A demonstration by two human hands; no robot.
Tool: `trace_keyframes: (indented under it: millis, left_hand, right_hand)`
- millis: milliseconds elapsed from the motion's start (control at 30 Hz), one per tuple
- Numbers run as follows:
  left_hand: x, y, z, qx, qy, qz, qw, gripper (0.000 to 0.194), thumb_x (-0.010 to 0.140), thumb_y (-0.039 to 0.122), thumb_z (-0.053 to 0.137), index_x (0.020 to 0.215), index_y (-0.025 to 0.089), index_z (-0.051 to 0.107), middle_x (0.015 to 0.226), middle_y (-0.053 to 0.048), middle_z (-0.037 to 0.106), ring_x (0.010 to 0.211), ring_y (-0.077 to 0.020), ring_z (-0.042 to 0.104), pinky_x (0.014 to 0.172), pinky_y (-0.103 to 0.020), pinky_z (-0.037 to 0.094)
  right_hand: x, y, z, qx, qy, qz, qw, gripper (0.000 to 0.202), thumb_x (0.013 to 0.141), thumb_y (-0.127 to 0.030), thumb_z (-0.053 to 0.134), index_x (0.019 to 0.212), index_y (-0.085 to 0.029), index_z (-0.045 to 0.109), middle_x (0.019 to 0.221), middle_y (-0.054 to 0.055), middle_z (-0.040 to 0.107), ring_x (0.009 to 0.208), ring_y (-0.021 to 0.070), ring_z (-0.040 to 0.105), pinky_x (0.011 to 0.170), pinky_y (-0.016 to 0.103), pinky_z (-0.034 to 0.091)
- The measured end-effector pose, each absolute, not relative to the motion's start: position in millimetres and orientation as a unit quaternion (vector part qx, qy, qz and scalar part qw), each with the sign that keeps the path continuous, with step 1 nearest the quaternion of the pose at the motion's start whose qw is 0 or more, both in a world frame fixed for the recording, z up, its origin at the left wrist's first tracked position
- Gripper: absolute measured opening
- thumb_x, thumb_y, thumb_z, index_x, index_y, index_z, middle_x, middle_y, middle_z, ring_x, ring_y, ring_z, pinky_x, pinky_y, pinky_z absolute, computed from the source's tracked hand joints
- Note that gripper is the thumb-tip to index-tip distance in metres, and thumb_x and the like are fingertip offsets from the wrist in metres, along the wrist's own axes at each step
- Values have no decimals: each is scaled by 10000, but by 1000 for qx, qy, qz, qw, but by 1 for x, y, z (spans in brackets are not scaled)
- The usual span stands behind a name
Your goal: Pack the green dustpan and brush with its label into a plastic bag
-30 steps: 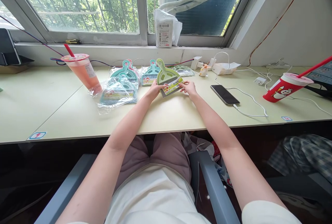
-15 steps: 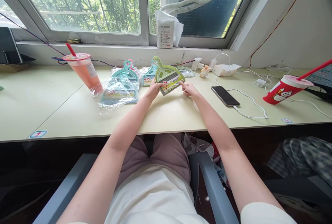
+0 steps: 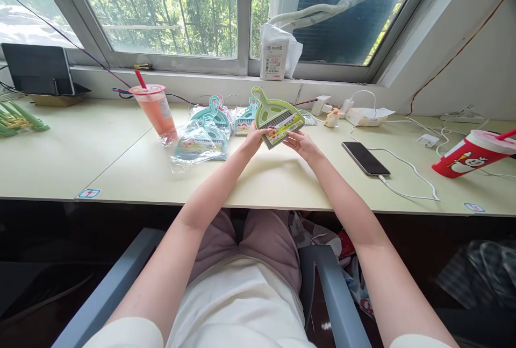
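A small green dustpan with a grey-bristled brush and a yellow printed label is held tilted above the desk, its handle pointing up. My left hand grips it at the lower left, thumb over the front. At the lower right edge, the fingers of my right hand are closed on the dustpan beside the label. To the left lies a blue dustpan set in clear plastic wrap. Behind it are more wrapped blue sets, and another blue set sits just left of the green one.
A tilted pink drink cup stands on the left, with green-handled items farther left by a tablet. Rightward lie a phone on a white cable, a small figurine, a paper tray and a red cup.
The view has swung left, bringing the tablet and green-handled items into sight. The dustpan stays in my hands; my right fingers have shifted from a pinch at its corner to lie along its lower edge.
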State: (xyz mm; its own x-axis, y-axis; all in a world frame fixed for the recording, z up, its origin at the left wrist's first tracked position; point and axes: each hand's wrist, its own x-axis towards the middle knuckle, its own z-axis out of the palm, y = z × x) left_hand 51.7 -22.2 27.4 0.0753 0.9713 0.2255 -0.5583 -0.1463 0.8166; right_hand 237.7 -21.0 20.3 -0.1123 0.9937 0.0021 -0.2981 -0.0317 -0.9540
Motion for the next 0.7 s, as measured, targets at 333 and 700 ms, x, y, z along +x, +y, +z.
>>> trace_keyframes:
  millis: [333, 700]
  left_hand:
    - [42, -41, 60, 468, 429, 585, 504, 568, 824, 224, 707, 1347, 171, 492, 1320, -153, 615, 1317, -299, 548, 1122, -445, 432]
    - [-72, -96, 83, 582, 796, 117, -114, 625, 951, 562, 360, 1085, 61, 709, 1099, -258, 676, 1078, -387, 618, 892, -448, 473]
  right_hand:
    - [237, -22, 25, -362, -418, 579, 600, 131, 788, -71, 749, 853, -174, 702, 821, 8, 795, 791, 158, 771, 878, 289, 640]
    - [244, -19, 29, -364, -411, 557, 623, 176, 753, -80, 777, 841, -188, 668, 798, 5, 790, 835, 187, 777, 909, 358, 644]
